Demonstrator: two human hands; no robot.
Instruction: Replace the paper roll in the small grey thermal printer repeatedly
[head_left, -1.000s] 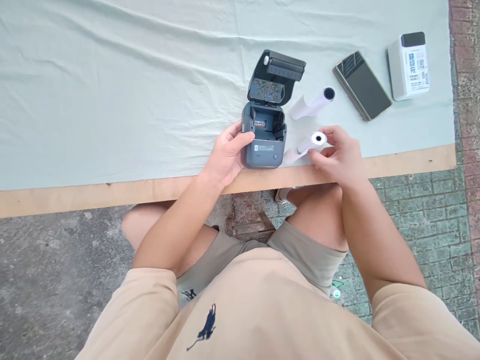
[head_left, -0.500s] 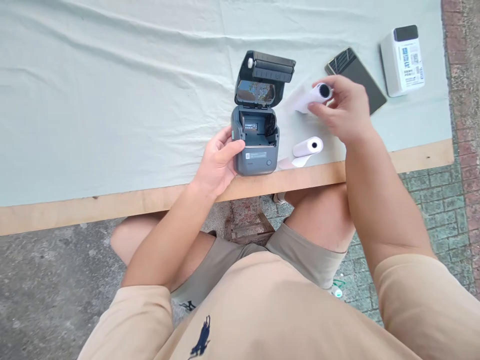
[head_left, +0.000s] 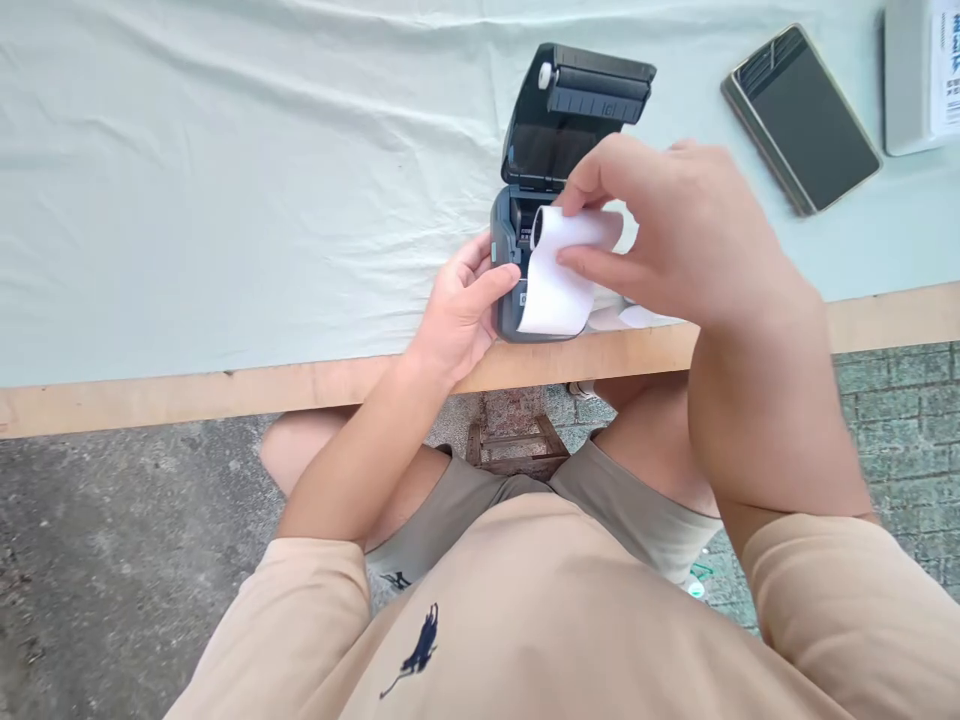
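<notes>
A dark label printer (head_left: pixel 506 300) stands near the table's front edge, its lid (head_left: pixel 577 105) swung up. My left hand (head_left: pixel 465 305) grips the printer's left side, thumb over the front corner. Between thumb and fingers, my right hand (head_left: pixel 660 225) pinches a white paper roll (head_left: pixel 559 260) over the printer's open compartment. The roll's loose end hangs down across the printer's front and hides most of it. Whether the roll touches the compartment floor I cannot tell. White paper (head_left: pixel 637 317) from a second, smaller roll shows under my right hand; the rest of that roll is hidden.
A dark smartphone (head_left: pixel 806 120) lies to the right on the pale cloth (head_left: pixel 262 200). Beyond it, a white box (head_left: pixel 911 90) with a printed label is cut off by the picture's edge. The wooden table edge (head_left: pixel 360 382) runs just in front of the printer.
My right hand has brought the paper roll leftwards to the printer and turned it, so its loose end now drapes over the front. My left hand keeps its grip. The view has shifted.
</notes>
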